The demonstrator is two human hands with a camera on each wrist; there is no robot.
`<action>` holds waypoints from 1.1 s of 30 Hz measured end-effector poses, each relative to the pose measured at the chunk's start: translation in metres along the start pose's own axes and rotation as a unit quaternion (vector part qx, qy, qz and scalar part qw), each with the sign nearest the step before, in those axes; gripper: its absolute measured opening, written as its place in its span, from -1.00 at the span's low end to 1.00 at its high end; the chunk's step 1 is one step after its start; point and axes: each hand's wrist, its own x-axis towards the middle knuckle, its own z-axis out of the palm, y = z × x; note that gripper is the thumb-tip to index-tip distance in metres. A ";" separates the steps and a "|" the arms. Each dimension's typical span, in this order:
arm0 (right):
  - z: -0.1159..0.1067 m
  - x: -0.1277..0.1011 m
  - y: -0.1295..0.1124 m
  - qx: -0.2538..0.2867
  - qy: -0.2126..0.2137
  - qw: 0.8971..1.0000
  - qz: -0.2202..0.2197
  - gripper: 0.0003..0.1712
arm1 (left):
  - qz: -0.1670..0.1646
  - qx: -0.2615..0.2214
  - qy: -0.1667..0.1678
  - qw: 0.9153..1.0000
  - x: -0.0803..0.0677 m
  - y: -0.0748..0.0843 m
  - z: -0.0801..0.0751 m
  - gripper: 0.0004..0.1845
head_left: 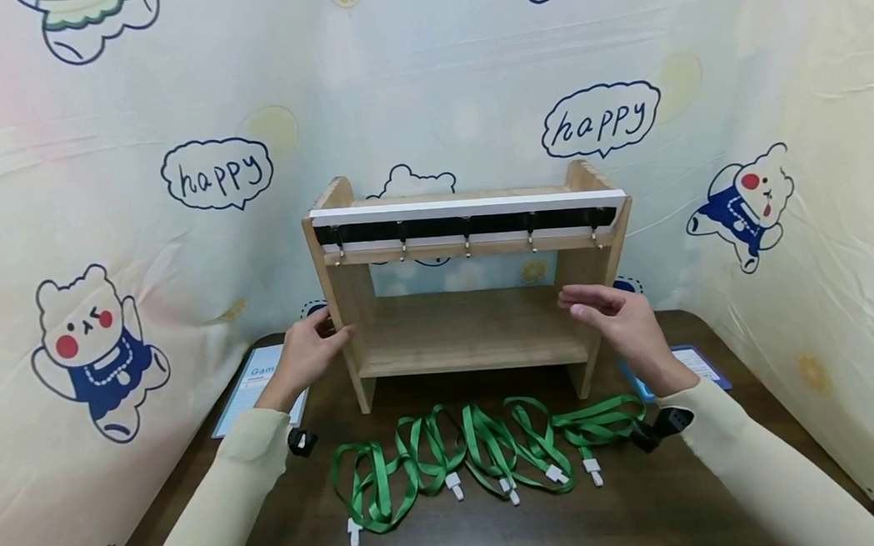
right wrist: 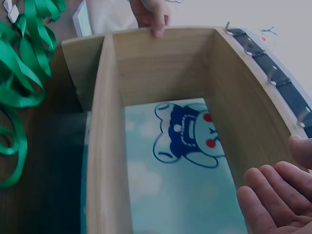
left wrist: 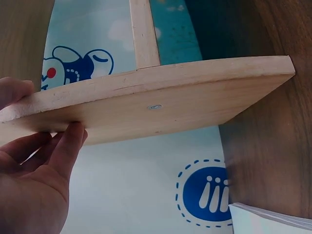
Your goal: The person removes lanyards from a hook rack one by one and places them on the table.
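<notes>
A light wooden shelf rack (head_left: 479, 350) stands on the table, with a black-and-white strip (head_left: 434, 227) carrying several metal hooks along its upper front. My left hand (head_left: 308, 354) grips the rack's left side panel (left wrist: 195, 95), thumb over the front edge and fingers against the outer face. By the right side panel (head_left: 586, 276) is my right hand (head_left: 627, 332), its fingers extended. In the right wrist view, this hand (right wrist: 282, 200) shows its palm, with nothing held in it. Several green lanyards (head_left: 378, 485) with white clips (head_left: 353, 533) lie in front of the rack.
A white sheet or booklet (head_left: 252, 384) lies on the dark wood table (head_left: 528, 539) at the left. Another blue-edged card or booklet (head_left: 701, 365) is at the right, partly behind my forearm. A printed cloth backdrop (head_left: 426, 98) surrounds the table closely behind and at the sides.
</notes>
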 end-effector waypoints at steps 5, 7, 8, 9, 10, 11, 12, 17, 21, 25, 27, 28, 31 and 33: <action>-0.015 -0.003 0.001 -0.010 0.012 1.000 -0.005 -0.50 | -0.005 -0.002 0.001 1.000 -0.001 0.000 0.000 -0.40; -0.022 -0.004 0.001 -0.014 0.017 1.000 -0.008 -0.50 | -0.006 -0.003 0.002 1.000 -0.001 0.001 0.000 -0.40; -0.026 -0.005 0.002 -0.016 0.021 1.000 -0.009 -0.50 | -0.006 -0.004 0.002 1.000 -0.001 0.001 0.000 -0.39; -0.029 -0.006 0.002 -0.020 0.024 0.999 -0.012 -0.50 | -0.006 -0.004 0.002 1.000 -0.001 0.001 0.000 -0.39; -0.033 -0.006 0.002 -0.020 0.029 0.999 -0.012 -0.50 | -0.006 -0.003 0.002 1.000 -0.001 0.000 0.000 -0.38; -0.036 -0.006 0.003 -0.020 0.032 0.999 -0.014 -0.50 | -0.005 -0.003 0.002 1.000 0.000 0.000 0.000 -0.38; -0.040 -0.006 0.004 -0.019 0.038 0.999 -0.012 -0.50 | -0.005 -0.002 0.003 1.000 0.000 0.000 0.000 -0.37; -0.056 -0.004 0.010 -0.005 0.060 0.998 0.000 -0.49 | -0.004 -0.001 0.002 1.000 0.001 0.000 -0.001 -0.35; -0.067 0.000 0.019 -0.003 0.074 0.997 0.004 -0.48 | -0.006 0.002 0.002 1.000 0.002 -0.001 -0.002 -0.33; -0.078 0.001 0.027 -0.067 0.071 0.995 0.015 -0.43 | -0.006 0.005 0.002 1.000 -0.001 -0.002 -0.003 -0.28; -0.083 0.002 0.031 -0.104 0.067 0.992 0.021 -0.40 | -0.005 0.009 0.003 1.000 -0.003 -0.002 -0.004 -0.23; -0.085 0.002 0.033 -0.123 0.067 0.990 0.024 -0.39 | -0.005 0.011 0.003 1.000 -0.004 -0.003 -0.004 -0.21; -0.093 0.004 0.040 -0.180 0.066 0.981 0.022 -0.36 | -0.002 0.010 0.005 1.000 -0.006 -0.005 -0.008 -0.12; -0.099 0.006 0.044 -0.213 0.059 0.975 0.019 -0.34 | 0.002 0.005 0.004 1.000 -0.007 -0.007 -0.011 -0.09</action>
